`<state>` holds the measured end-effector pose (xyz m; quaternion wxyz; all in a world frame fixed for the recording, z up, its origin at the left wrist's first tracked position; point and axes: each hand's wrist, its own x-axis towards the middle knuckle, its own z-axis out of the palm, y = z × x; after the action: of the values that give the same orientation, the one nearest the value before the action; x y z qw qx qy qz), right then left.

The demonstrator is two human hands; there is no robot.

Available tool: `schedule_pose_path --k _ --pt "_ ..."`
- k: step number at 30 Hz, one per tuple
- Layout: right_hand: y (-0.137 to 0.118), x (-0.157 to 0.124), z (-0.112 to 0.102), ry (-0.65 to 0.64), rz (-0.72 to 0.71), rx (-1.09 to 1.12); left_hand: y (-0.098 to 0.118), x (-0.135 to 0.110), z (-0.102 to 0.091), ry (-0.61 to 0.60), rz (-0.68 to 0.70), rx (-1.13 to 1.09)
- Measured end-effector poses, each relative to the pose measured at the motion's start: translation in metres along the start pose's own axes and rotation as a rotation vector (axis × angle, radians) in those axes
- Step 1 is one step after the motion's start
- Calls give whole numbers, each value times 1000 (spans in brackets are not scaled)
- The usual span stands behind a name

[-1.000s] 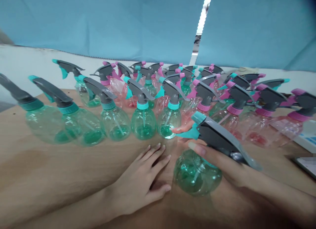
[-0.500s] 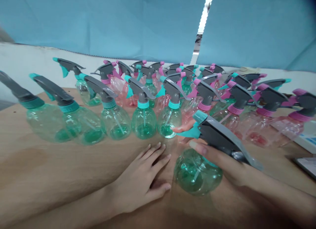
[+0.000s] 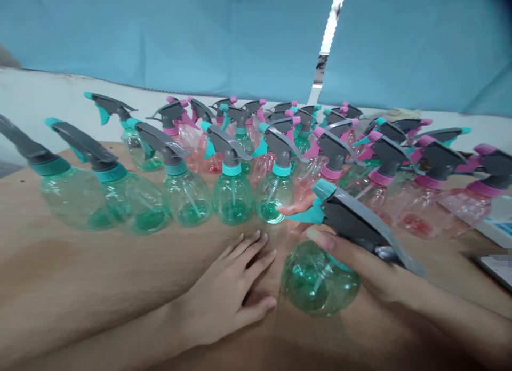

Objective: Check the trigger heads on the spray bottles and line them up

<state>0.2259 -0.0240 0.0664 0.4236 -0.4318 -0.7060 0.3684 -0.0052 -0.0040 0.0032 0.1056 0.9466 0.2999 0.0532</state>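
Note:
My right hand (image 3: 360, 259) is wrapped round the neck of a green spray bottle (image 3: 320, 285), with the index finger stretched out by its turquoise trigger. The bottle's grey sprayer head tilts so that the nozzle points up and to the left. Just left of it, my left hand (image 3: 236, 285) lies flat on the wooden table (image 3: 132, 291), fingers spread and holding nothing. Beyond both hands stands a row of green spray bottles, the closest to my fingertips being one green bottle (image 3: 274, 198) with a turquoise collar. Parts of my right fingers are hidden behind the held bottle.
Pink spray bottles (image 3: 424, 206) stand at the right and more pink and green ones crowd behind the front row. A dark-edged flat object (image 3: 496, 269) lies at the right edge. Blue cloth (image 3: 180, 40) hangs at the back over a white wall (image 3: 48, 99).

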Motion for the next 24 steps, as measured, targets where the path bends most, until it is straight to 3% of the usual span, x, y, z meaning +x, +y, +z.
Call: schedule_pose_path --k 16,24 --pt "0 3 2 -24 -24 58 -1 0 0 29 16 -14" --pt "0 3 -3 -50 -30 -85 0 0 -1 29 20 -15"
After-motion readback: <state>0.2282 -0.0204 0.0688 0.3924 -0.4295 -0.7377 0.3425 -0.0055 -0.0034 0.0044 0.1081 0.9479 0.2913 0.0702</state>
